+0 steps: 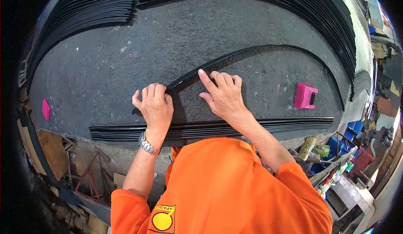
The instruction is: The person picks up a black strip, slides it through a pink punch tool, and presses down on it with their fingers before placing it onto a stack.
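Note:
A long, thin black strip [239,52] arches across the dark worktable, its right end curving down toward the near side. My left hand [155,108], with a metal watch on the wrist, has its fingers wrapped round the strip's left part. Just beyond that hand the strip's left tip pokes out. My right hand [226,93] rests its index fingertip on the strip; the thumb is held apart and the other fingers are loosely bent. Between my hands and my body lies a bundle of straight black strips [294,123].
Stacked black strips [92,11] fill the far left, and a larger curved stack [310,7] runs along the far right. A pink block [303,95] with a black part sits at right, a flat pink piece [45,109] at left. Clutter lies below the worktable's [105,74] edge.

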Tool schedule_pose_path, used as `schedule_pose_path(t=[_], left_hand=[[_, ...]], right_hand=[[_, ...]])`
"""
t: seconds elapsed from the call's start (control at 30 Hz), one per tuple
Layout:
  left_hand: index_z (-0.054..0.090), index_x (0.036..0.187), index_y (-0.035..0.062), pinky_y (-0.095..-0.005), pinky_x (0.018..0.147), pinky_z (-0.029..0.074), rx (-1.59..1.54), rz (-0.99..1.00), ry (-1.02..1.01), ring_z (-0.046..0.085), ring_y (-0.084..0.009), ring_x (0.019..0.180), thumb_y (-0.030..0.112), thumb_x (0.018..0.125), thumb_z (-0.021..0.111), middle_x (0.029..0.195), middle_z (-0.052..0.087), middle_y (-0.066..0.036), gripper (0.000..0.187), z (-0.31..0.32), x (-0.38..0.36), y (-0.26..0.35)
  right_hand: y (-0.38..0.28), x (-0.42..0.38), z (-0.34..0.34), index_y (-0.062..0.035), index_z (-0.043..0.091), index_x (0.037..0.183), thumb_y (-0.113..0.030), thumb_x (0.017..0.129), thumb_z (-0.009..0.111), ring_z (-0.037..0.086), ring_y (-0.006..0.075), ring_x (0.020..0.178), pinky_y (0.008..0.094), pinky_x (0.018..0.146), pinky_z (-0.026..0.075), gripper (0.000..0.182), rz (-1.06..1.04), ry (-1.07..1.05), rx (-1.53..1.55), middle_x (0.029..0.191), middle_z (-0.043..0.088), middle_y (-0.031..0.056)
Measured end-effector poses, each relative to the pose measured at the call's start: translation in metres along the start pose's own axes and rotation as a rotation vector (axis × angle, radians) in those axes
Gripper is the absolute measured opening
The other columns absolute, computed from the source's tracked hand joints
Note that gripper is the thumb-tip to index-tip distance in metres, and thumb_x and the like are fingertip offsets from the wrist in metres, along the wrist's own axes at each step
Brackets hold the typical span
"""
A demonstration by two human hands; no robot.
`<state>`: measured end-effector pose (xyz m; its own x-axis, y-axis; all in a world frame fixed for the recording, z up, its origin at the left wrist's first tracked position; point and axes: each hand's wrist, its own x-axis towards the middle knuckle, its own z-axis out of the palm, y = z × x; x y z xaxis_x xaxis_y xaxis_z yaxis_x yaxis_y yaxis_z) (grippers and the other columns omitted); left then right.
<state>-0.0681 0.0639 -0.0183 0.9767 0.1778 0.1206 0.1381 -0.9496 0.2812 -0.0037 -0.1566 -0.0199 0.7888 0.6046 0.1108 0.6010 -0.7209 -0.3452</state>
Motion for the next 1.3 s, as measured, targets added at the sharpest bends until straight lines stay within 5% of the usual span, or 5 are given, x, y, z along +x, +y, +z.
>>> schedule_pose_path(t=[0.5,0.93,1.3], left_hand=[[0.064,0.095,0.0105,-0.0509,0.108,0.030,0.026,-0.020,-0.035,0.061,-0.0235,0.102,0.003,0.080,0.068,0.101,0.065,-0.002,0.017,0.001,0.000,0.001],[0.064,0.095,0.0114,-0.0509,0.107,0.032,0.029,-0.031,-0.045,0.061,-0.0234,0.102,0.004,0.079,0.069,0.100,0.064,-0.002,0.018,-0.002,0.001,0.002],[0.063,0.093,0.0116,-0.0513,0.105,0.032,0.026,-0.018,-0.039,0.061,-0.0232,0.099,0.003,0.079,0.067,0.098,0.064,-0.001,0.017,-0.001,0.003,0.003]], right_hand=[[0.059,-0.005,-0.016,-0.0178,0.052,0.148,-0.034,0.081,0.079,0.055,0.0225,0.107,0.0457,0.090,0.034,0.074,0.145,0.092,-0.166,0.119,0.056,0.0060],[-0.014,0.003,0.006,-0.0163,0.052,0.147,-0.033,0.080,0.080,0.054,0.0242,0.108,0.0467,0.091,0.036,0.075,-0.076,-0.037,0.069,0.119,0.055,0.0060],[0.045,-0.004,-0.018,-0.0183,0.052,0.147,-0.033,0.079,0.081,0.054,0.0245,0.107,0.0465,0.088,0.035,0.075,0.107,0.066,-0.085,0.119,0.055,0.0067]])
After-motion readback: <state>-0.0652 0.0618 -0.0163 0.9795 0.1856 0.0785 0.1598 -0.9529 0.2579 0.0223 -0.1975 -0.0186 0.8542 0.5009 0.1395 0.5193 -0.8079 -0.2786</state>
